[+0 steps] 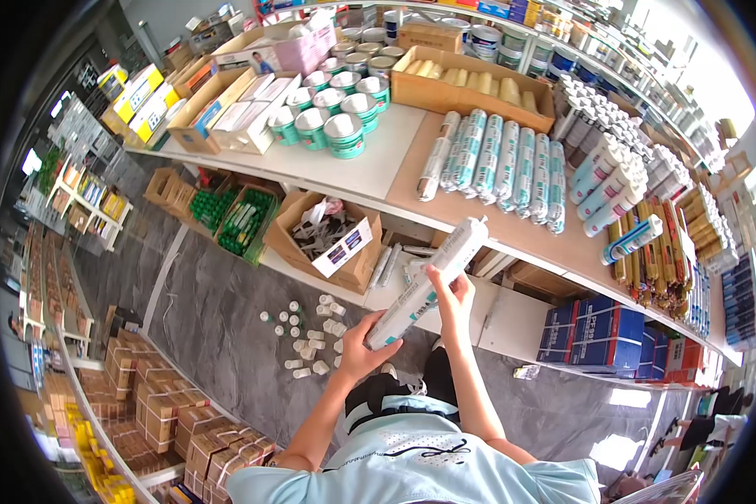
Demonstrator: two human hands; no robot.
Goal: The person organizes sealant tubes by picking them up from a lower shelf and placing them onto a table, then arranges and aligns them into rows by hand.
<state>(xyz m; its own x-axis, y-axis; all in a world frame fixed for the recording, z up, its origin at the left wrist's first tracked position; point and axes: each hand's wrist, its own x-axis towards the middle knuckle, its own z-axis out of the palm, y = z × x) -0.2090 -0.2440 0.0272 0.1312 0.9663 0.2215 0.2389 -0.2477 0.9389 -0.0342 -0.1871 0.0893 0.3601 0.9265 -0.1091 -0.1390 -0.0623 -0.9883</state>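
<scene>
A long white sausage-shaped tube (428,284) with teal print lies slanted between my hands, in front of the table's edge. My left hand (363,346) is closed round its lower end. My right hand (452,301) grips it around the middle, with the thumb on its upper side. The tube's crimped tip points up and to the right. Beyond it, similar wrapped tubes (506,164) lie in a row on the table (401,178).
Green-and-white cans (344,136) and a carton of yellowish rolls (470,84) stand on the table. Below are an open carton (357,273) and blue boxes (596,336). Small white cylinders (315,334) are scattered on the floor. A person (701,428) is at the lower right.
</scene>
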